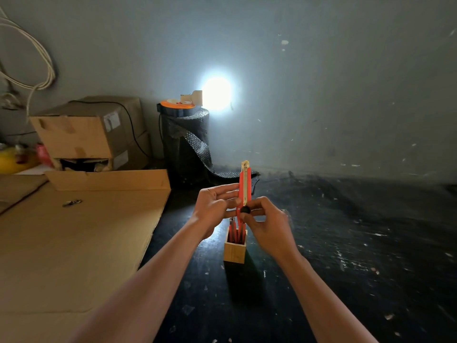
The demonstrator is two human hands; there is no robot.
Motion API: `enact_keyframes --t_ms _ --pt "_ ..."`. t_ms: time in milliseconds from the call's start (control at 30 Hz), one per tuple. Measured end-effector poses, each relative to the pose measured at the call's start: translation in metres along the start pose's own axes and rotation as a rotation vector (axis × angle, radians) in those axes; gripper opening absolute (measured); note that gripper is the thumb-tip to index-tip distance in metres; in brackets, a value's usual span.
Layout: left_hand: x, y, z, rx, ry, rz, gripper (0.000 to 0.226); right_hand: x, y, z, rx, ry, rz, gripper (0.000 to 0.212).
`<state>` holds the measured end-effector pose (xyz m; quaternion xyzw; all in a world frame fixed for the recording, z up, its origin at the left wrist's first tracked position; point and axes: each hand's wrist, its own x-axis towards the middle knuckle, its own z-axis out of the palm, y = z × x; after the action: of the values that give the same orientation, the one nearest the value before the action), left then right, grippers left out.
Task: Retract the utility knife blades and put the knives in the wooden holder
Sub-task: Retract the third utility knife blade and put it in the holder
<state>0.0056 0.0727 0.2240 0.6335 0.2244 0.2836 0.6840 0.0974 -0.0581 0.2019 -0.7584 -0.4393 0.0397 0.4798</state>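
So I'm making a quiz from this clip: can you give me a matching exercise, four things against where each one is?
Things:
1. utility knife
2. wooden holder
3. cardboard boxes
4. roll of bubble wrap

Places:
A. stacked at the far left by the wall
B. standing at the wall near the bright light
C. held upright in both hands
D. on the dark table below the hands, with knives in it

Pairs: 1-C, 2-D, 3-A, 4-B
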Motion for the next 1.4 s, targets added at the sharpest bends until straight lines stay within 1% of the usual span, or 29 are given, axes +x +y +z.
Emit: enact_keyframes --t_ms 100,267,400,533,767,900,967,1067,1100,1167,1300,1367,1400 --pt "0.0 -0.001 -0.002 -0.01 0.004 0.002 0.038 -0.002 0.002 0.0 0.001 -0.016 -0.039 0.029" --pt "-0.001 -0.006 -0.003 0.0 0.005 0.001 0.038 -0.002 0.005 0.004 -0.022 0.01 -0.037 0.019" --pt "-0.002 -0.01 -0.004 -0.023 -0.001 -0.017 0.038 -0.005 0.009 0.008 -0.009 0.013 -0.055 0.021" --pt "-0.002 -0.015 -0.008 -0.035 0.01 -0.034 0.037 -0.008 0.01 0.009 0.016 -0.025 -0.078 0.024" --pt "0.001 -0.028 -0.014 -0.037 0.013 -0.056 0.038 -0.005 0.019 0.024 -0.02 -0.028 -0.036 0.018" --pt "0.004 -0.039 -0.02 -0.041 -0.001 -0.073 0.041 0.003 0.023 0.026 0.075 -0.005 0.02 0.012" --pt "0.004 -0.047 -0.022 -0.051 -0.008 -0.092 0.039 0.012 0.026 0.027 0.138 0.005 0.055 0.018" --pt "0.007 -0.059 -0.023 -0.06 -0.03 -0.102 0.036 0.027 0.032 0.031 0.199 0.023 0.092 0.038" --pt "0.009 -0.063 -0.024 -0.06 -0.037 -0.098 0.035 0.032 0.035 0.032 0.205 0.027 0.095 0.041" --pt "0.012 -0.071 -0.024 -0.052 -0.038 -0.097 0.034 0.042 0.04 0.034 0.207 0.028 0.101 0.038" --pt "0.028 -0.092 -0.025 0.039 0.036 -0.116 0.026 0.057 0.057 0.043 0.217 0.02 0.121 0.025" --pt "0.042 -0.109 -0.03 0.176 0.109 -0.107 0.024 0.064 0.07 0.049 0.218 0.016 0.134 0.022" --pt "0.048 -0.118 -0.034 0.267 0.136 -0.1 0.027 0.068 0.078 0.052 0.217 0.02 0.144 0.02"
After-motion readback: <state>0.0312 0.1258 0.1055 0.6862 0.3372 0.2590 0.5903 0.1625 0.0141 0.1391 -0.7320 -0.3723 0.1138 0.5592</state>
